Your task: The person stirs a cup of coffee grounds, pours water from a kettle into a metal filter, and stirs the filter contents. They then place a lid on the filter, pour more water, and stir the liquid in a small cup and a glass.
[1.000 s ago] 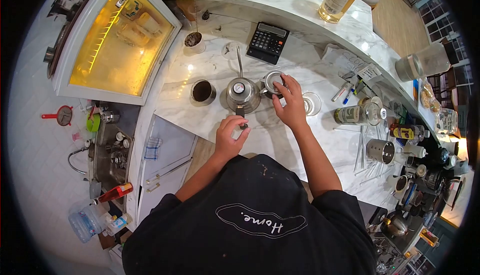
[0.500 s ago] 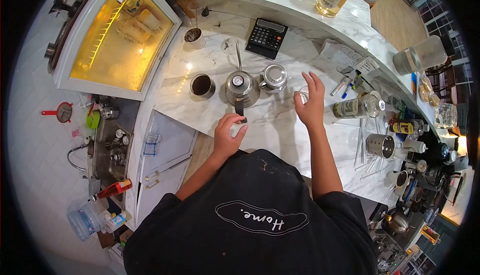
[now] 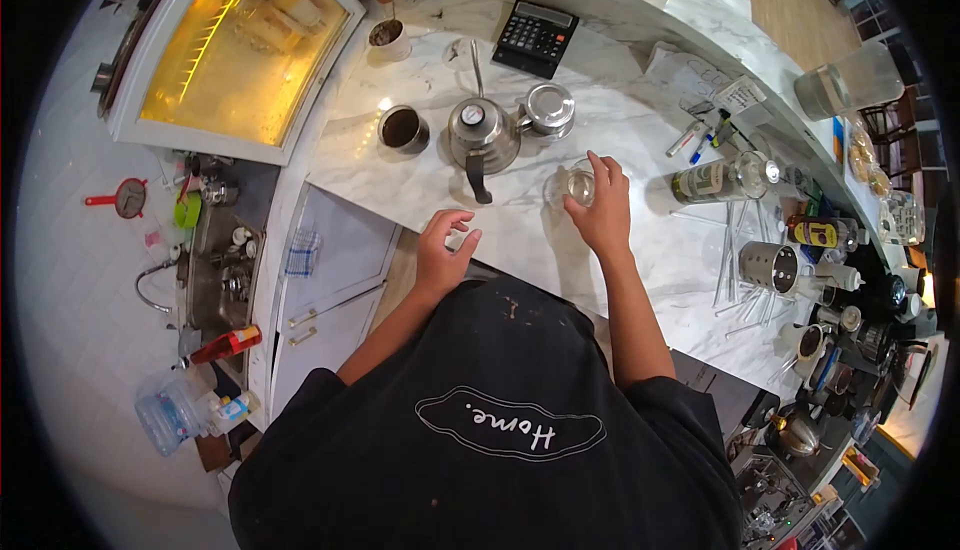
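My right hand [image 3: 603, 212] is closed around a small clear glass [image 3: 580, 186] on the marble counter, thumb and fingers on its sides. Near the counter's front edge, my left hand [image 3: 445, 255] is held with fingers curled apart and nothing in it. Just beyond it stands a steel gooseneck kettle [image 3: 492, 140] with a black handle and a lid thermometer. A steel drip filter pot [image 3: 549, 110] sits right beside the kettle. To the kettle's left is a glass of dark coffee [image 3: 404, 130].
A black calculator [image 3: 535, 38] lies at the back, with a cup of dark grounds [image 3: 389, 40] to its left. On the right are markers [image 3: 703, 146], a lying bottle [image 3: 715, 179], straws and a perforated steel cup [image 3: 768, 268]. A yellow-lit glass-door cabinet [image 3: 235, 60] stands left.
My right hand has closed on the small glass, which now sits nearer to me and further left. My left hand has drawn back from the kettle's handle. The view has shifted slightly.
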A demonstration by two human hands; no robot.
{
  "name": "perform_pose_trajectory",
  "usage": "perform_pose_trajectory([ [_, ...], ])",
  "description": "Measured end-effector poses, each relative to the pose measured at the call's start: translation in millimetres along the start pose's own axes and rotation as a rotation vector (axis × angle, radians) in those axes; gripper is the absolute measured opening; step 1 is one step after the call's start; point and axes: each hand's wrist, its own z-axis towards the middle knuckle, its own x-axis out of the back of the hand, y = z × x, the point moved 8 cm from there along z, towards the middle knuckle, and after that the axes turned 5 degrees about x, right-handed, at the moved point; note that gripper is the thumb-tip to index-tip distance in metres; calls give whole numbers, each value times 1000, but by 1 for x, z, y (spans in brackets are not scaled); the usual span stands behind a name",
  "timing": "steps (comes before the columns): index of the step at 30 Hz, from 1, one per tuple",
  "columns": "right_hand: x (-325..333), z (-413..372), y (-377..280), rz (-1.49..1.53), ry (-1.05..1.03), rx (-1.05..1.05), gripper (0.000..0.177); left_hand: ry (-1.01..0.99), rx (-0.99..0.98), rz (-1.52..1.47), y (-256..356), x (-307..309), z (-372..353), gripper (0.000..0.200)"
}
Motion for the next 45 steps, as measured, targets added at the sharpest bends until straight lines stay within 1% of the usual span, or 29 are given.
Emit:
perform_pose_trajectory([
  [2,-12,-6,-12,21,-16,19,85,13,13,17,-7,6,-5,27],
  [3,-15,-7,-20,25,-8,35,86,21,62,36,-10,10,-8,28],
  [4,-16,-7,-29,25,1,56,87,28,72,20,-11,13,-9,28],
  [5,-16,-6,-34,18,-11,26,92,39,81,2,-12,16,-10,28],
  [6,-12,-3,-34,79,31,23,94,51,87,-16,-12,20,-10,28],
  [8,-3,11,-32,200,118,21,97,70,61,-7,-7,27,-5,27],
  [11,8,53,-17,298,96,-22,102,80,15,-7,2,33,7,28],
  [14,-2,92,-12,249,-80,81,109,110,-58,-12,14,41,24,29],
  [17,-21,113,-8,248,-205,156,113,138,-104,-20,25,47,38,30],
  [20,-31,119,-7,401,-296,96,116,150,-114,-30,25,48,41,30],
  [23,-38,123,-2,439,-277,118,117,150,-92,-34,19,42,40,30],
  [26,-54,124,8,551,-265,139,116,146,-68,-24,16,37,38,30],
  [27,-57,123,10,539,-277,131,113,146,-60,-18,15,35,38,30],
  [30,-69,123,22,566,-294,31,111,159,-45,-24,14,32,38,31],
  [31,-69,124,22,590,-268,63,106,166,-47,-21,13,31,37,31],
  [34,-68,124,18,634,-242,119,103,181,-29,-10,10,29,34,31],
  [37,-68,126,13,650,-248,124,98,195,16,20,10,32,28,30],
  [40,-69,125,12,637,-251,75,89,205,36,41,8,35,20,29],
  [43,-69,126,18,658,-182,136,84,215,54,48,2,35,14,28],
  [45,-65,124,20,651,-187,120,83,216,82,32,-2,33,7,27],
])
